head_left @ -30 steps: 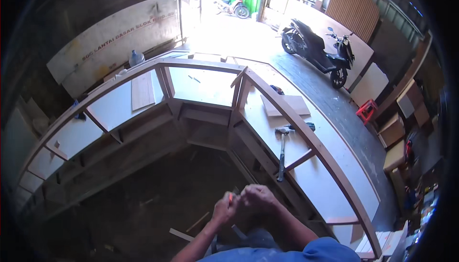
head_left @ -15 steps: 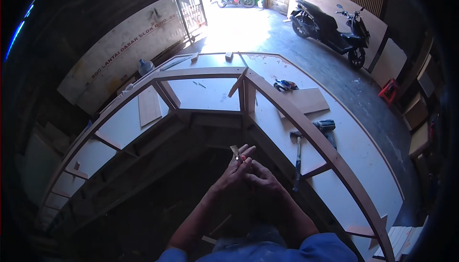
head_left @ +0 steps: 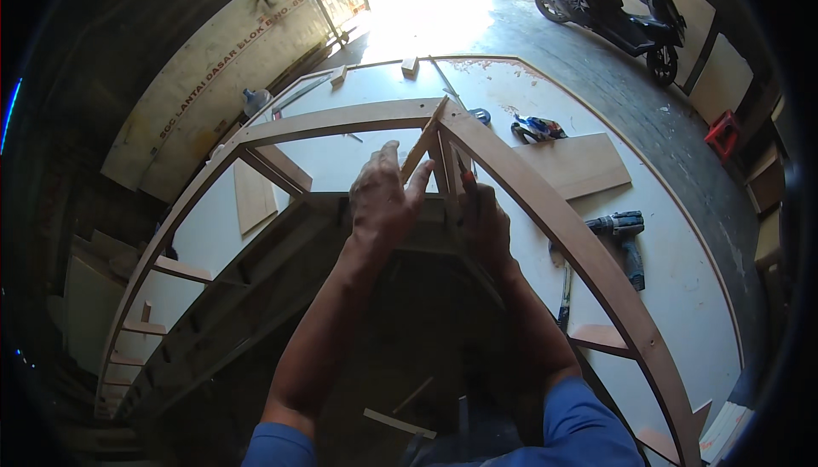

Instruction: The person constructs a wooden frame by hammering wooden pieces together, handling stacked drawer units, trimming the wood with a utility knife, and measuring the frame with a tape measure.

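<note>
My left hand (head_left: 382, 198) is raised at the front corner of a curved wooden frame (head_left: 545, 198), its fingers and thumb spread apart. A thin, rough strip of wood (head_left: 417, 153) slants down from the frame's joint into the gap between that thumb and fingers; I see no firm grip on it. To the right of the corner post, my right hand (head_left: 488, 224) is closed around a chisel with a red handle (head_left: 468, 177). Its dark blade points up towards the joint. The lower part of the handle is hidden by my fingers.
A white panel (head_left: 682, 296) lies beneath the frame. On it are a cordless drill (head_left: 626, 241), a hammer (head_left: 565, 296) partly behind the frame, a flat board (head_left: 584, 169), a blue-and-black item (head_left: 537, 129) and small wood blocks (head_left: 410, 66). A black scooter (head_left: 609, 20) stands beyond.
My hands were together low in front of me, with the chisel between them. They have parted and risen to the frame's corner, the chisel now in my right hand. The view has shifted.
</note>
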Action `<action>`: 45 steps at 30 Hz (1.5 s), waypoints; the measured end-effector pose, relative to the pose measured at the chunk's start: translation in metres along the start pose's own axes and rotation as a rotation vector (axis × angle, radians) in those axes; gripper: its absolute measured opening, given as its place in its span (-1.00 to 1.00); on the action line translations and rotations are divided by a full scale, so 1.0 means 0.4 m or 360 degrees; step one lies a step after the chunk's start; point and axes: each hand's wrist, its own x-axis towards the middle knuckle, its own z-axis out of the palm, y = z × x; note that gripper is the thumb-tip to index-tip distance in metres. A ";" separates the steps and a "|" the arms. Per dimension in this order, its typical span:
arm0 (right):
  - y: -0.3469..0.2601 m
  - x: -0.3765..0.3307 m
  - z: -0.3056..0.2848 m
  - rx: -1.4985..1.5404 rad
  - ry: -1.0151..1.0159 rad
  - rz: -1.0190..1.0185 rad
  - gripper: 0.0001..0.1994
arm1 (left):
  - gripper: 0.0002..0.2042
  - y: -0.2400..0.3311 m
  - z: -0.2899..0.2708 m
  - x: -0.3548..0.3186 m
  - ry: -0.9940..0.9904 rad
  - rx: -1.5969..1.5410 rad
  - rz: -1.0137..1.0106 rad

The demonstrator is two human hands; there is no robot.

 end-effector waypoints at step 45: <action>0.005 0.008 0.007 -0.0293 0.0092 -0.0101 -0.79 | -0.82 -0.033 0.063 0.060 -0.0108 0.0216 -0.0097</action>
